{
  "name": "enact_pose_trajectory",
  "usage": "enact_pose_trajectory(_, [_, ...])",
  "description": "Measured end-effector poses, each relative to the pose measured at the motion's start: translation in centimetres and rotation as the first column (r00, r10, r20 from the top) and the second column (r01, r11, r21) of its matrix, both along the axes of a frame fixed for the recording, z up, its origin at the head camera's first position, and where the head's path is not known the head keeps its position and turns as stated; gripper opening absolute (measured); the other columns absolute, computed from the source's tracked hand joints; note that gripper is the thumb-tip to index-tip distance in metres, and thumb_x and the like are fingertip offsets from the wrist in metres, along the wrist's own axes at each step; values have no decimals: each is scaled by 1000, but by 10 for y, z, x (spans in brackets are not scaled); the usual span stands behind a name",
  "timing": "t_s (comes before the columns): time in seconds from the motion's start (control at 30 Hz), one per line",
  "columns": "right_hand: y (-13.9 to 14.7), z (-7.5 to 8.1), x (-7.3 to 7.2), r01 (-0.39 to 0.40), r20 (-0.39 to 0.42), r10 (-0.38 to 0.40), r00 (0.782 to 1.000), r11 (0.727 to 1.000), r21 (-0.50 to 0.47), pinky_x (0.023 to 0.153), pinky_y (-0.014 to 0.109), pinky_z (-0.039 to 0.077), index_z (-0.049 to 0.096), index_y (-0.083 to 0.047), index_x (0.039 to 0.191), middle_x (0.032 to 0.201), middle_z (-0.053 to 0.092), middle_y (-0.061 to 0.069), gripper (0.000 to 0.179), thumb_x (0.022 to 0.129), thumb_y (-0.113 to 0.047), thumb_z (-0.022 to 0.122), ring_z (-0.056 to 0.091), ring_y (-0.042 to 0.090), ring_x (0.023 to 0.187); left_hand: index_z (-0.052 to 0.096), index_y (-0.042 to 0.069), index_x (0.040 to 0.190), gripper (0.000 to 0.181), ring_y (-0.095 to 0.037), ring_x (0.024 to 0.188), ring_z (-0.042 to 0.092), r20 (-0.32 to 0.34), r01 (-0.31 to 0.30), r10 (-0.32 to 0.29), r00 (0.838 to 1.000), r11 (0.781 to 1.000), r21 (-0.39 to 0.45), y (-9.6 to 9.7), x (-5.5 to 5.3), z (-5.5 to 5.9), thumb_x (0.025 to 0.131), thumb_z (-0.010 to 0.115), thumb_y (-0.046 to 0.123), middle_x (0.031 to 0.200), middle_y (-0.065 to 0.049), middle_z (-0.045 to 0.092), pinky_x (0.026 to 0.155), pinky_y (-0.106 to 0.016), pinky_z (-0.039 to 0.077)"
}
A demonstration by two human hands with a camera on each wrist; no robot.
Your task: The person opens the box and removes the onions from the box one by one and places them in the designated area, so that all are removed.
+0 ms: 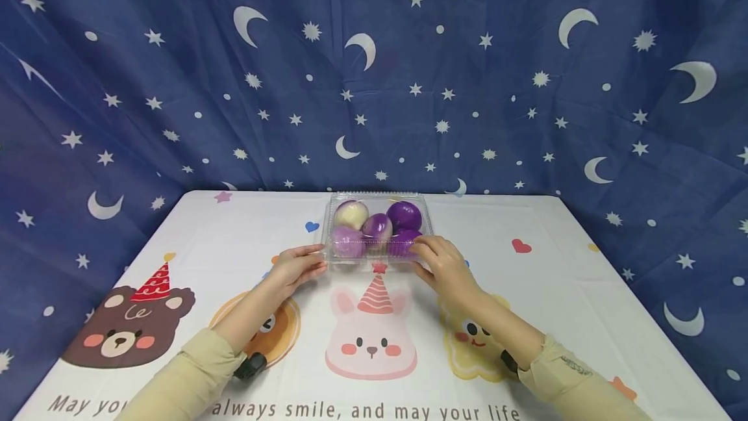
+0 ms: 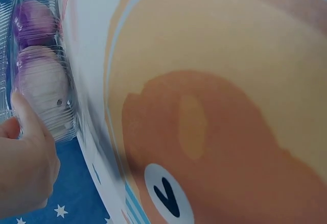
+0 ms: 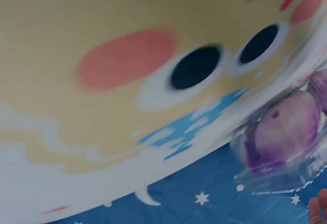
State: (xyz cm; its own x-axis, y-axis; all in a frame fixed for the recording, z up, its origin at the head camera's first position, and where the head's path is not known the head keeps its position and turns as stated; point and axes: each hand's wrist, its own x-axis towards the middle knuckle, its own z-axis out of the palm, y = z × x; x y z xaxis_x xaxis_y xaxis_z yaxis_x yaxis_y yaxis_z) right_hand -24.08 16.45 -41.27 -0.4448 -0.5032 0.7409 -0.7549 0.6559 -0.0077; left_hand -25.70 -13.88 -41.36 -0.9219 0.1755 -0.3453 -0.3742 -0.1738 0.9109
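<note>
A clear plastic clamshell box [image 1: 380, 199] stands near the table's far edge, with several rounded purple and whitish vegetables that look like onions [image 1: 404, 214] showing through it. My left hand [image 1: 292, 269] holds the box at its front left corner, fingers and thumb at the edge. In the left wrist view that hand [image 2: 28, 163] has a fingertip against the ribbed wall. At the front right corner my right hand [image 1: 448, 270] grips the box, its bent fingers over the front edge and the thumb lower down. Only fingertips [image 3: 317, 211] of it show in the right wrist view.
A white tablecloth [image 1: 234, 239] printed with cartoon animals, hearts and lettering covers the table. Behind the table hangs a dark blue curtain [image 1: 386, 148] with moons and stars, close to the back of the box. Black wrist straps [image 1: 251, 366] sit below the cuffs.
</note>
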Motion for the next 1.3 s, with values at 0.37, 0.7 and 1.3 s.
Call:
enact_pose_trajectory(0.37, [42, 0, -5, 93, -18, -92, 996, 994, 66, 75, 40, 54, 64, -4, 89, 86, 67, 8, 25, 70, -9, 79, 65, 26, 81, 27, -6, 145, 51, -6, 78, 64, 1, 52, -52, 999, 998, -29, -7, 6, 0, 97, 44, 1, 99, -5, 57, 79, -20, 55])
enact_pose_trajectory(0.7, [59, -8, -12, 99, 105, -118, 987, 980, 172, 79, 40, 55, 69, -3, 92, 96, 71, 12, 24, 73, -13, 79, 68, 27, 86, 25, -8, 144, 51, -6, 77, 64, 4, 75, -75, 997, 996, -46, -10, 16, -3, 97, 44, 1, 103, -9, 55, 79, -21, 55])
enact_pose_trajectory(1.3, [54, -2, -23, -38, 129, 1, 992, 958, 283, 73, 32, 56, 69, -3, 85, 83, 72, 6, 8, 78, -3, 71, 69, 20, 80, 37, -6, 139, 45, -18, 80, 69, 135, 108, -96, 986, 991, -82, 63, 18, -12, 98, 47, 12, 123, -24, 56, 83, -35, 56])
